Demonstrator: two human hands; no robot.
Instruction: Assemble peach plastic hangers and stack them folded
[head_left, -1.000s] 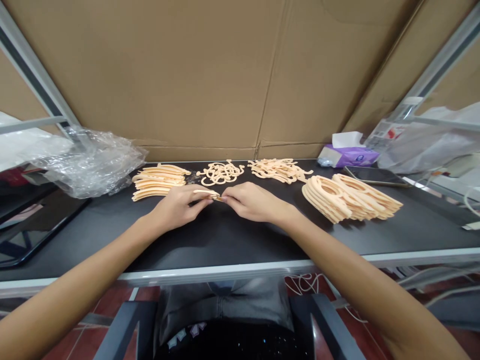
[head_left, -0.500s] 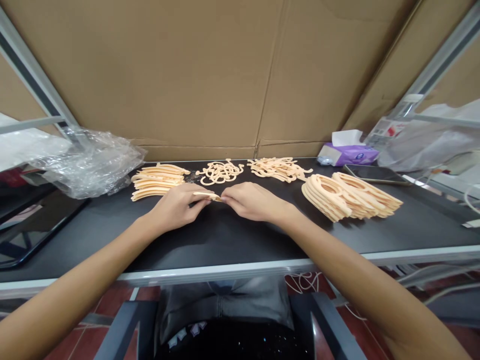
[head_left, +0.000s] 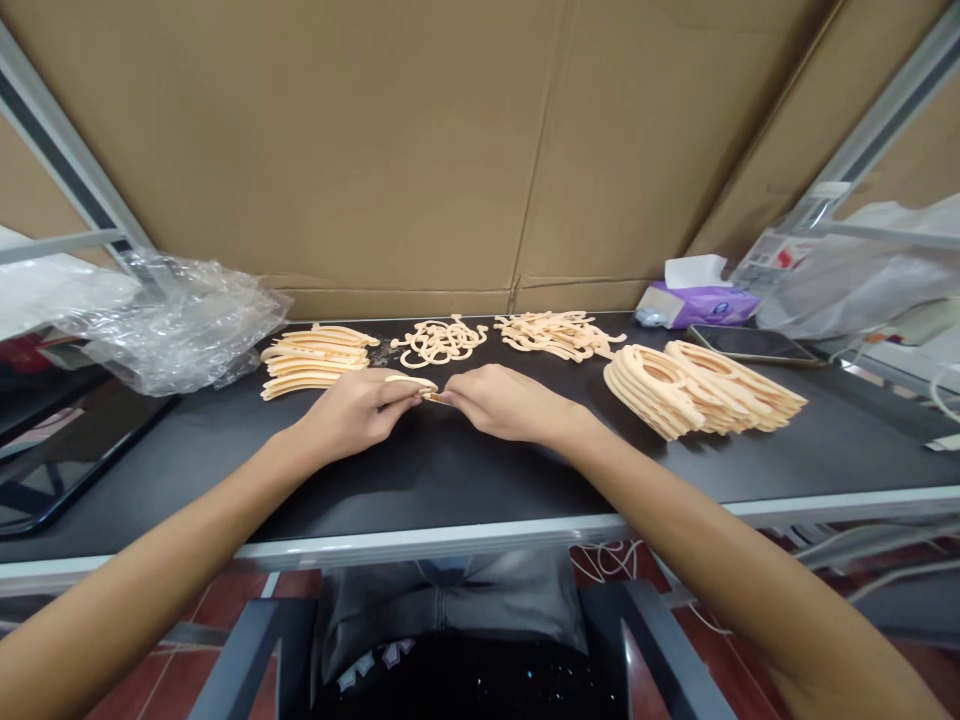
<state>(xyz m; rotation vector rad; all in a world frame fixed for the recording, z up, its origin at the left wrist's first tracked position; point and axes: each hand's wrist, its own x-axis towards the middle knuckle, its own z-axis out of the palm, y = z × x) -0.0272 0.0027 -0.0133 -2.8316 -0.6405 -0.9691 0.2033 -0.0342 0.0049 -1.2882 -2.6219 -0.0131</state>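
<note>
My left hand (head_left: 356, 412) is closed in a pinch on a small cream plastic piece (head_left: 410, 381), whose curved top edge shows above the thumb. Close against it, my right hand (head_left: 510, 402) pinches the other end, where a narrow brownish bit shows between the fingertips. Most of the piece is covered by my fingers, so its full shape is hidden. Just beyond the left hand lies a row of long curved cream strips (head_left: 319, 352). Behind both hands are a loose heap of cream hooks (head_left: 442, 342) and a pile of thin wavy cream pieces (head_left: 555, 335).
Stacked cream plates with oval openings (head_left: 697, 392) lie on the black tabletop (head_left: 465, 490) at right. Behind them are a purple tissue pack (head_left: 709, 306) and a dark phone or tablet (head_left: 750, 345). Crumpled clear plastic (head_left: 195, 325) sits at left. A cardboard wall (head_left: 405, 150) closes the back.
The held piece has tilted slightly, so more of its curved top shows between the hands. Both hands keep nearly the same place, and the piles are unchanged.
</note>
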